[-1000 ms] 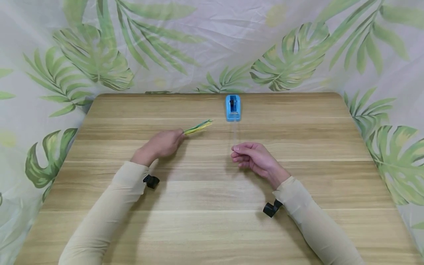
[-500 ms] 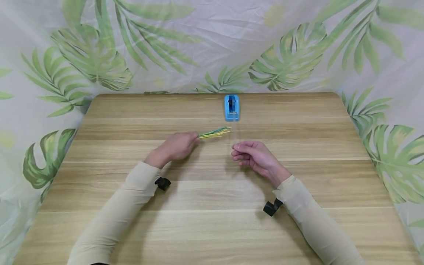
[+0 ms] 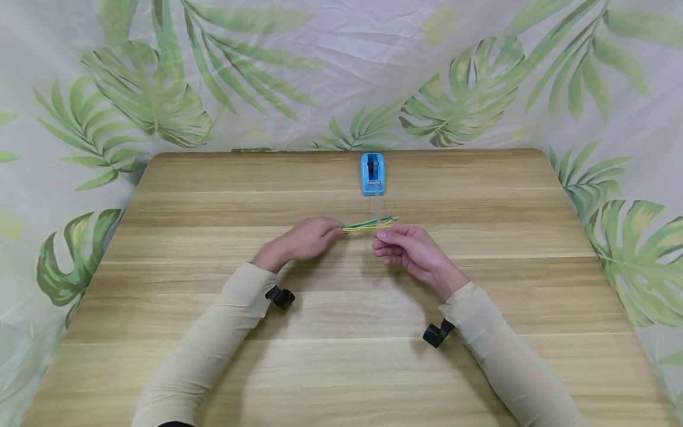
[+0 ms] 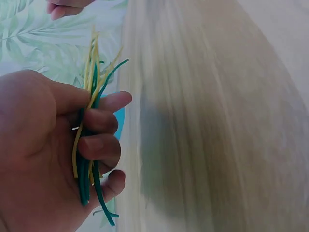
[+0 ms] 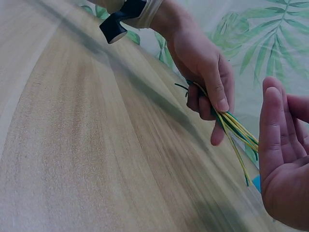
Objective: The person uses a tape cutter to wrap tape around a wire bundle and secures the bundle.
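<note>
My left hand point(image 3: 309, 237) grips a thin bundle of green and yellow wires point(image 3: 363, 226) between thumb and fingers. In the left wrist view the bundle point(image 4: 94, 94) runs across the curled fingers, its loose ends fanning out beyond the thumb. A clear strip of tape point(image 3: 378, 204) stretches toward me from a blue tape dispenser point(image 3: 372, 172) at the back of the table. The thumb and forefinger of my right hand point(image 3: 408, 249) pinch its free end. The wires' far ends cross the tape just beyond those fingertips. In the right wrist view my right hand point(image 5: 285, 154) partly hides the wire tips.
The wooden table point(image 3: 341, 356) spans most of the head view, its back edge close behind the dispenser. A leaf-print cloth point(image 3: 341, 71) hangs around the back and sides. Small black cameras sit under the left wrist point(image 3: 280, 298) and right wrist point(image 3: 437, 334).
My left hand has carried the wires rightward and slightly toward me, so their ends now overlap the tape. My right hand has stayed in place, pinching the tape.
</note>
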The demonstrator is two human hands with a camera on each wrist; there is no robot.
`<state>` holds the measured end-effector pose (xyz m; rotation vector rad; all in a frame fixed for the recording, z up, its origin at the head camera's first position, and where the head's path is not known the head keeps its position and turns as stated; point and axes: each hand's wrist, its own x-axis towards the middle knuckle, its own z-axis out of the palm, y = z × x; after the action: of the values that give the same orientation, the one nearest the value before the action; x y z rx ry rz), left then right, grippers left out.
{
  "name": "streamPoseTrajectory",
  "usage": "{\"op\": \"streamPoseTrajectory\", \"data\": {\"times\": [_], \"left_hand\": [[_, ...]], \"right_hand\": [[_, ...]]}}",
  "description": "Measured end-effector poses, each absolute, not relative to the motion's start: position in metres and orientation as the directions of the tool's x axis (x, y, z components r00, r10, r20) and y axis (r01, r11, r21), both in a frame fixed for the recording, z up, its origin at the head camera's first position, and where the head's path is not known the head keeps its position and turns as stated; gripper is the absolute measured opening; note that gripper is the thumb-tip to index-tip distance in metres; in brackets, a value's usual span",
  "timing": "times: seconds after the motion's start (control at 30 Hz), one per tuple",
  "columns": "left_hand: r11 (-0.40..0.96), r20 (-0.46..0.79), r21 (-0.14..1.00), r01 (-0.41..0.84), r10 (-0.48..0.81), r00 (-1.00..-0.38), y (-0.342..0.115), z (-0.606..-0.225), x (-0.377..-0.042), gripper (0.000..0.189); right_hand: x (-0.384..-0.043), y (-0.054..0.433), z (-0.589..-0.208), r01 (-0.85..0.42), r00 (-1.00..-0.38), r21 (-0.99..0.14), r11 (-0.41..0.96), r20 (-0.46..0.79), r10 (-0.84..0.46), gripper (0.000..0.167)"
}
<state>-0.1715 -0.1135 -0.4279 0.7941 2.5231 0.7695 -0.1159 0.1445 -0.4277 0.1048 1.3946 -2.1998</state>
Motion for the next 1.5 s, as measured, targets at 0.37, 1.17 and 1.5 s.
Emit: {"op": "streamPoseTrajectory", "data": {"times": [0.37, 1.17, 1.5], "left_hand": [[0.514, -0.108, 0.793, 0.328, 0.647, -0.755, -0.104, -0.433, -0.171, 0.03], [0.514, -0.132, 0.836, 0.194, 0.531, -0.837, -0.075, -0.429, -0.169, 0.026], [0.484, -0.121, 0.851, 0.202, 0.556, -0.823, -0.07, -0.423, -0.17, 0.028]], "right_hand": [[-0.116, 0.142, -0.428, 0.465, -0.859, -0.825, -0.321, -0.332, -0.389, 0.018], [-0.115, 0.139, -0.431, 0.469, -0.852, -0.824, -0.318, -0.326, -0.41, 0.017], [-0.114, 0.141, -0.434, 0.453, -0.851, -0.84, -0.3, -0.307, -0.427, 0.02]]}}
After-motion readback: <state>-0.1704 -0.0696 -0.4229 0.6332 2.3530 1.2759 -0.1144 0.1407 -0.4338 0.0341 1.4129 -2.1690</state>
